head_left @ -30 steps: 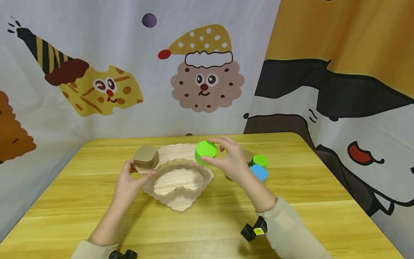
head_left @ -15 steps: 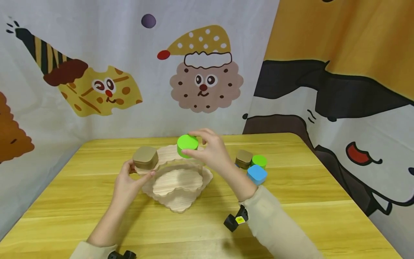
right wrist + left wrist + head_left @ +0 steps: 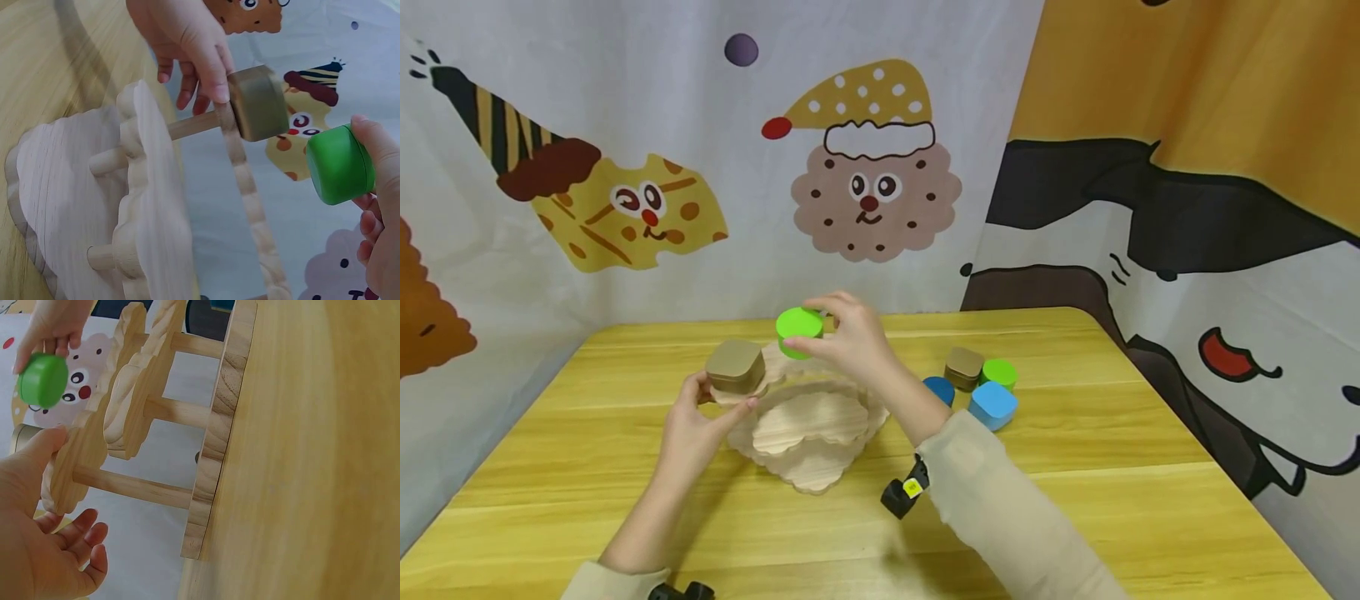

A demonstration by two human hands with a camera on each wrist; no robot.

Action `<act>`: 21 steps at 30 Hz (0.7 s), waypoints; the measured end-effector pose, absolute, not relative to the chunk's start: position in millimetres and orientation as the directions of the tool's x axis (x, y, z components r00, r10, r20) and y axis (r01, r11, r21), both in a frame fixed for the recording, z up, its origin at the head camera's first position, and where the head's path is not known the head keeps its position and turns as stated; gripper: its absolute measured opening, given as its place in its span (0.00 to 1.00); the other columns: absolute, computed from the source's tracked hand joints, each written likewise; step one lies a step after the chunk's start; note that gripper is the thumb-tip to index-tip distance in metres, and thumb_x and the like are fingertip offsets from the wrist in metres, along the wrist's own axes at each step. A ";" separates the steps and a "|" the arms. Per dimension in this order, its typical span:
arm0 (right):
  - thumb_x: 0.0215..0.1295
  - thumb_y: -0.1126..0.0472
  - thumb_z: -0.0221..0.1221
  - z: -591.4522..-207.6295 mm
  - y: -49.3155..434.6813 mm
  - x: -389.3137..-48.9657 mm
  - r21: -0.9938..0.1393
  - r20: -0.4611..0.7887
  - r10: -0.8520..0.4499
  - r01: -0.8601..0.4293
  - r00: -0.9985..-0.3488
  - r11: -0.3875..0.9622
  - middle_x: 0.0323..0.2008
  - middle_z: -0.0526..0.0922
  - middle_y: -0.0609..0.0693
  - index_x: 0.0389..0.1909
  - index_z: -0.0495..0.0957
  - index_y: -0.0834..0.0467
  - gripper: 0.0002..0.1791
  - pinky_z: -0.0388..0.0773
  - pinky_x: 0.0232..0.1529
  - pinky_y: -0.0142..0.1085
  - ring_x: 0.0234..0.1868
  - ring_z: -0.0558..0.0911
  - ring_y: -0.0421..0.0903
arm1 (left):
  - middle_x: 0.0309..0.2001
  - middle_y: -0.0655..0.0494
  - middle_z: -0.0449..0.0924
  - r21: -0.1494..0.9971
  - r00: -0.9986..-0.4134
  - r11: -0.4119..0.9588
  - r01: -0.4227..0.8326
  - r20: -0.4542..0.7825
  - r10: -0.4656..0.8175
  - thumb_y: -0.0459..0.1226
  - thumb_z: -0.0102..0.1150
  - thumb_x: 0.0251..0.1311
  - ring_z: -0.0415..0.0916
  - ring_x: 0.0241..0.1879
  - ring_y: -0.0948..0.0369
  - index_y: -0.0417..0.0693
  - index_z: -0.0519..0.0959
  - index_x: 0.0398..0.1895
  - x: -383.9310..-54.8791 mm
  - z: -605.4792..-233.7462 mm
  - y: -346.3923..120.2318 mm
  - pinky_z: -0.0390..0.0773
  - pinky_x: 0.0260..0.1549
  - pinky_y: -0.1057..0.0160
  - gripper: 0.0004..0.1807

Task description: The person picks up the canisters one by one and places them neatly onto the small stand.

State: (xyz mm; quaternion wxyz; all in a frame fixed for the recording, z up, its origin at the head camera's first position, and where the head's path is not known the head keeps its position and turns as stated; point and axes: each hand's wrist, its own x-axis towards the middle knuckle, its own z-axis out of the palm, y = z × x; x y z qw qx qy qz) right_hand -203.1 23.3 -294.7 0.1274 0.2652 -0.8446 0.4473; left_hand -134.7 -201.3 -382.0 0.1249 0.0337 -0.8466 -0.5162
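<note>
A tiered wooden stand (image 3: pixel 810 422) with scalloped shelves on round posts stands on the table. On the left end of its highest shelf sits a brown rounded-square box (image 3: pixel 735 367). My left hand (image 3: pixel 691 432) grips that shelf's edge beside the box, thumb against the wood (image 3: pixel 50 440); some fingertips lie beneath. My right hand (image 3: pixel 859 340) pinches a green round-edged box (image 3: pixel 800 331) between thumb and fingers. The green box is held above the highest shelf, to the right of the brown box and apart from it, as the right wrist view shows (image 3: pixel 340 165).
Right of the stand, a group of small boxes rests on the table: a brown one (image 3: pixel 964 367), a green one (image 3: pixel 1000 373), a light blue one (image 3: pixel 993 405) and a dark blue one (image 3: pixel 940 390). A printed curtain (image 3: pixel 685 100) hangs behind the table (image 3: pixel 1075 500).
My right hand has carried the green box leftward over the highest shelf, toward the brown box. The dark blue box has come into sight behind my right arm. My left hand stays put.
</note>
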 end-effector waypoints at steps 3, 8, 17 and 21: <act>0.48 0.49 0.74 -296.5 16.7 -208.3 -0.687 0.436 -0.338 -0.551 -0.834 0.473 0.46 0.79 0.48 0.53 0.80 0.58 0.31 0.74 0.37 0.31 0.45 0.76 0.48 | 0.54 0.41 0.67 0.885 -0.967 0.460 0.073 0.176 -0.185 0.51 0.70 0.52 0.61 0.55 0.48 0.38 0.60 0.65 -134.9 -381.7 -201.2 0.59 0.54 0.44 0.45; 0.49 0.47 0.72 -301.7 8.3 -215.1 -0.686 0.398 -0.338 -0.521 -0.853 0.508 0.49 0.78 0.47 0.54 0.79 0.57 0.32 0.73 0.40 0.30 0.48 0.76 0.46 | 0.54 0.41 0.67 0.882 -0.966 0.464 0.081 0.185 -0.182 0.51 0.70 0.52 0.62 0.55 0.47 0.37 0.60 0.65 -135.5 -382.5 -201.6 0.58 0.55 0.42 0.45; 0.50 0.44 0.70 -312.9 -1.7 -220.1 -0.675 0.358 -0.354 -0.502 -0.864 0.541 0.51 0.77 0.48 0.56 0.78 0.57 0.33 0.74 0.42 0.28 0.49 0.76 0.44 | 0.54 0.40 0.68 0.877 -0.963 0.472 0.083 0.192 -0.189 0.50 0.71 0.52 0.63 0.55 0.47 0.36 0.61 0.65 -136.3 -382.3 -201.9 0.58 0.55 0.42 0.45; 0.50 0.43 0.69 -320.6 -3.3 -221.2 -0.666 0.345 -0.355 -0.494 -0.869 0.560 0.51 0.77 0.48 0.56 0.77 0.57 0.34 0.74 0.38 0.26 0.45 0.77 0.43 | 0.54 0.40 0.68 0.880 -0.965 0.468 0.084 0.190 -0.183 0.50 0.71 0.52 0.62 0.55 0.48 0.36 0.60 0.65 -135.2 -381.7 -201.3 0.58 0.55 0.43 0.45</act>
